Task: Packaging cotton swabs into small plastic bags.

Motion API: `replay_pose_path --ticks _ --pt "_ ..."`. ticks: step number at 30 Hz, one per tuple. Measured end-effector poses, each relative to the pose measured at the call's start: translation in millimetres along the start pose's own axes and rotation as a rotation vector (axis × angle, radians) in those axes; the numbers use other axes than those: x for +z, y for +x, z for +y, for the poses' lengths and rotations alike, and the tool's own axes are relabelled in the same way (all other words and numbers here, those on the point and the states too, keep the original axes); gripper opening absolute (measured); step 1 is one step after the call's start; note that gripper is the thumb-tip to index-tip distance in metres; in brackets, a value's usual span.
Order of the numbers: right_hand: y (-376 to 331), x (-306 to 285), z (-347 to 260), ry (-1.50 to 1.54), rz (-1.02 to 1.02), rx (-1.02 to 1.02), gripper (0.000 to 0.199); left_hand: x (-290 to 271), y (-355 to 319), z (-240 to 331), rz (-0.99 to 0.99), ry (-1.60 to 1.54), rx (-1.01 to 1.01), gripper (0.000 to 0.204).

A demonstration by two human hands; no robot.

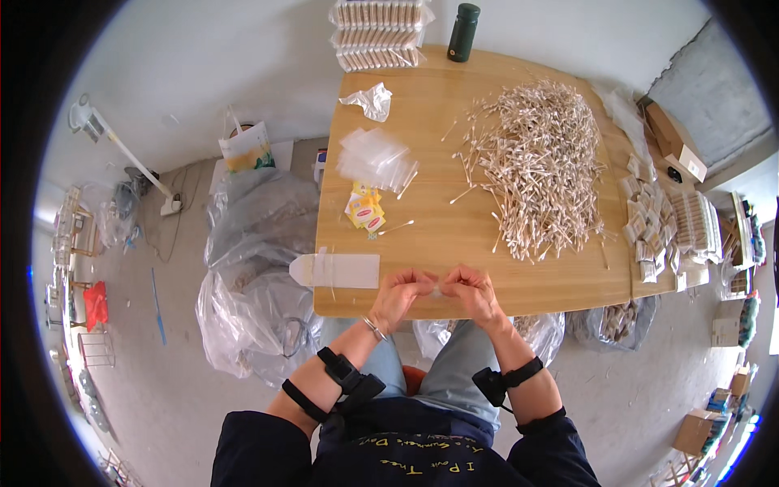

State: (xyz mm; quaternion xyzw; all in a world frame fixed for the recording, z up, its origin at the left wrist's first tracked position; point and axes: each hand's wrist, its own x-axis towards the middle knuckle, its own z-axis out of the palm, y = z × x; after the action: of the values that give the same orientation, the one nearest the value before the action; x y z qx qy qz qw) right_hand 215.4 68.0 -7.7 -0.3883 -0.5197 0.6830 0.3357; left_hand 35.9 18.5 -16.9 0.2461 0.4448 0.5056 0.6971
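Note:
Both hands meet at the near edge of the table [552,288]. My left hand [399,297] is closed in a pinch, and so is my right hand [473,294]. Between their fingertips is something small and whitish, too small to name. Left of my left hand lies a white card [355,271] with a pale strip across it. Beyond it are yellow printed cards [365,209], a loose cotton swab [396,228] and a stack of transparent plastic bags [376,159]. A large heap of cotton swabs [548,166] covers the table's right half.
Packed swab bundles [379,36] and a dark green bottle [463,32] stand at the far edge, with crumpled plastic [372,102] nearer. Small filled packs [652,219] lie at the right. Big plastic sacks [260,243] crowd the floor at the left; another filled bag [618,321] sits below the table's right side.

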Motion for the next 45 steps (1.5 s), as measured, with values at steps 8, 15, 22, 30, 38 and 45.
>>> replay_pose_path --ticks 8,15,22,30,38,45 --pt "-16.9 -1.1 -10.4 -0.639 0.128 -0.525 0.007 13.6 -12.4 2.8 0.056 0.895 0.718 0.012" --pt "-18.4 0.3 -19.2 -1.177 0.156 -0.934 0.022 -0.7 -13.1 22.1 -0.005 1.478 1.230 0.030" --pt "-18.9 -2.5 -14.0 -1.104 0.102 -0.874 0.023 4.5 -21.4 20.2 0.101 1.602 1.248 0.024" --pt "-25.8 0.0 -16.4 -1.216 0.136 -0.947 0.020 1.9 -26.9 15.8 0.091 1.504 1.188 0.027" --pt "-20.1 9.4 -20.1 -0.876 0.144 -0.649 0.018 9.1 -19.1 22.5 0.090 0.999 0.725 0.018" --pt "-12.8 5.8 -14.9 -0.745 0.096 -0.525 0.018 14.0 -14.3 21.6 0.065 0.879 0.540 0.010"
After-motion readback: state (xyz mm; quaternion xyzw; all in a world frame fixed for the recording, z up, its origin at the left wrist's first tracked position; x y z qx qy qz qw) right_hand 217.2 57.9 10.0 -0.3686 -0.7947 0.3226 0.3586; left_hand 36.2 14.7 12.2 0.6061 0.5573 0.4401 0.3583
